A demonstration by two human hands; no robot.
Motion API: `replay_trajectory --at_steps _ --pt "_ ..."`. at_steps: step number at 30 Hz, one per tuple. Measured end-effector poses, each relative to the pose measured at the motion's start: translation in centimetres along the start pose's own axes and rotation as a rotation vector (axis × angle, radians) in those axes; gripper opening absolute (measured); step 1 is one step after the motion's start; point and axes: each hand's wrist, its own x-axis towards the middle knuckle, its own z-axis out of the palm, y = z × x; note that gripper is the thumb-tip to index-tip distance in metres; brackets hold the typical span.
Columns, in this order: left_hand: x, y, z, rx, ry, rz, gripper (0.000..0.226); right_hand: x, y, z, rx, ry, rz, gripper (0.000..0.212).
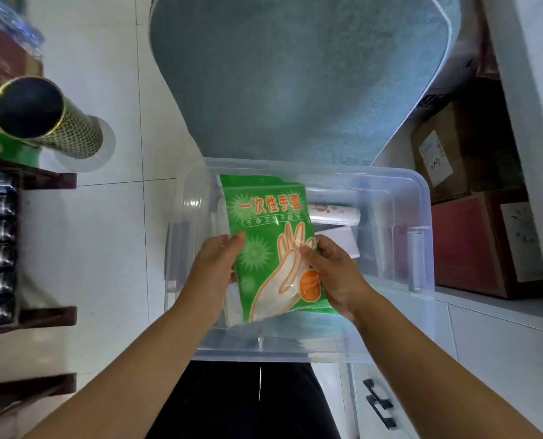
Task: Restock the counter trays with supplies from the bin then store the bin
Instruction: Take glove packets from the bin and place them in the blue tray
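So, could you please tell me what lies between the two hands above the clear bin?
The green disposable-glove packet: the left hand grips its left edge, the right hand its right edge, as the head view shows.

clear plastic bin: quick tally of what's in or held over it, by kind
Green printed plastic glove packet: 1
White roll with reddish print: 1
Flat white folded sheet: 1
Total: 3 that show; the packet may hide more.

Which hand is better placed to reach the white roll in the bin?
Likely the right hand: both grip the green glove pack, but the white roll lies on that hand's side of the bin.
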Motion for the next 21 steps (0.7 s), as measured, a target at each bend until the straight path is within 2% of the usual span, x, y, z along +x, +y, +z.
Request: replay_trajectory --at_steps 2,5,6,8,11,14,17,21 --pt "-0.1 0.3 -0.3 0.081 -0.051 0.010 0.007 0.6 0.3 0.8 -0.057 0.021 -0.038 0.018" --pt "0.9 1.5 -1.8 0.242 0.077 0.248 0.019 2.0 0.6 0.8 -0.211 0.119 -0.104 0.018" --pt "1.5 2.2 -2.5 0.294 0.135 0.322 0.021 2.6 1.0 0.4 -0.331 0.177 -0.121 0.016" --pt "2.5 3.8 -3.7 0.354 0.208 0.435 0.026 3.3 1.9 -1.3 -0.717 0.237 -0.108 0.012" --pt "3.7 4.8 -5.4 0.404 0.261 0.505 0.026 3.7 4.8 -3.9 -1.278 0.069 0.029 0.021" --pt "4.4 4.5 -6.0 0.415 0.252 0.522 0.024 3.3 7.7 -5.5 -1.735 -0.126 0.064 0.049" --pt "4.6 3.6 -5.9 0.407 0.215 0.521 0.024 3.5 9.2 -6.6 -1.916 -0.161 -0.077 0.052" --pt "4.6 2.4 -5.1 0.376 0.174 0.520 0.021 4.2 9.5 -6.5 -1.999 -0.122 -0.229 0.027"
